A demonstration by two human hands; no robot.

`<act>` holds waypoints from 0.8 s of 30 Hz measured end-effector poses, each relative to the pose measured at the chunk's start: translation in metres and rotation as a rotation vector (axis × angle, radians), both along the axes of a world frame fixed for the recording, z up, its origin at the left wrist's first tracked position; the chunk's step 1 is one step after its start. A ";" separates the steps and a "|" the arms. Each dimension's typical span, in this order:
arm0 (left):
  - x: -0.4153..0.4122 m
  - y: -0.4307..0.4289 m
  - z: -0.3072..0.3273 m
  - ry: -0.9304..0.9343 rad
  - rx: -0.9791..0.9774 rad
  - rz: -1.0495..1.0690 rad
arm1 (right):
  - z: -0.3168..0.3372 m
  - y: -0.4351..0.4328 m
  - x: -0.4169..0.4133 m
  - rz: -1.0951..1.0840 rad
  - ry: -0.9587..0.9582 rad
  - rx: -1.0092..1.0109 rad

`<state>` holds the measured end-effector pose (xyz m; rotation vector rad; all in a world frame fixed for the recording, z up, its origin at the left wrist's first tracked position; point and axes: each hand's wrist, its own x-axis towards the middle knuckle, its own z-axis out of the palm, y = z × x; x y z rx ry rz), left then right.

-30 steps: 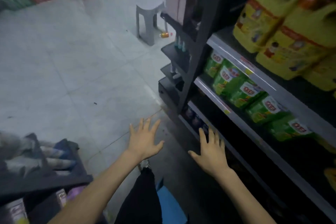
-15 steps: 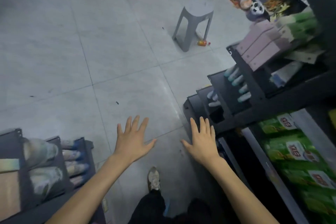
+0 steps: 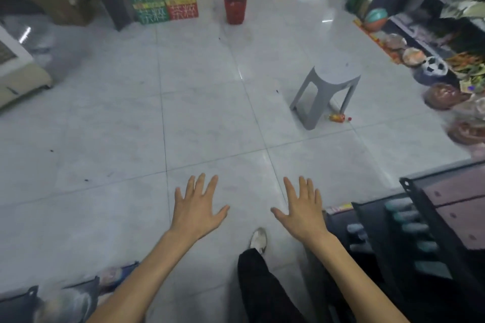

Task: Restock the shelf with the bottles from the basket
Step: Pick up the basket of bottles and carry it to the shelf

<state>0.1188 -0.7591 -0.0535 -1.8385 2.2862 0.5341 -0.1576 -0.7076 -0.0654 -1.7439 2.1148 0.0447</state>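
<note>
Above the tiled floor (image 3: 210, 126), the left hand (image 3: 196, 214) and right hand (image 3: 304, 215) hover palm-down, fingers spread and holding nothing. The basket (image 3: 18, 307) of bottles (image 3: 65, 305) (blurred) sits at the lower left corner; the dark shelf (image 3: 430, 225) stands just right of the right hand.

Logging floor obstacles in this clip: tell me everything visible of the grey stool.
The grey stool looks like moulded plastic: a round flat seat on broad splayed legs, three of them visible. It stands upright on the pale tiled floor, in the open aisle, with nothing on its seat. A small orange bottle lies on the floor close by its legs; whether they touch cannot be told.
</note>
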 end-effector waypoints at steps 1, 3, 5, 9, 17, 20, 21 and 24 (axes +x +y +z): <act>-0.008 -0.028 0.007 -0.013 -0.002 0.014 | 0.004 -0.030 -0.009 -0.001 0.001 -0.003; -0.023 -0.082 0.025 -0.025 -0.021 0.021 | 0.017 -0.085 -0.024 -0.012 -0.008 -0.007; -0.038 -0.136 0.043 -0.021 -0.067 0.014 | 0.031 -0.139 -0.036 -0.008 -0.013 -0.048; -0.057 -0.229 0.067 -0.007 -0.133 0.018 | 0.054 -0.234 -0.055 0.026 0.014 -0.088; -0.060 -0.398 0.061 0.013 -0.163 0.048 | 0.068 -0.403 -0.072 0.069 0.054 -0.112; -0.060 -0.475 0.048 0.001 -0.120 0.037 | 0.070 -0.481 -0.081 0.062 0.093 -0.130; -0.059 -0.501 0.047 0.002 -0.114 0.039 | 0.072 -0.507 -0.083 0.058 0.116 -0.129; -0.054 -0.579 0.054 0.035 -0.127 0.035 | 0.087 -0.586 -0.087 0.037 0.163 -0.122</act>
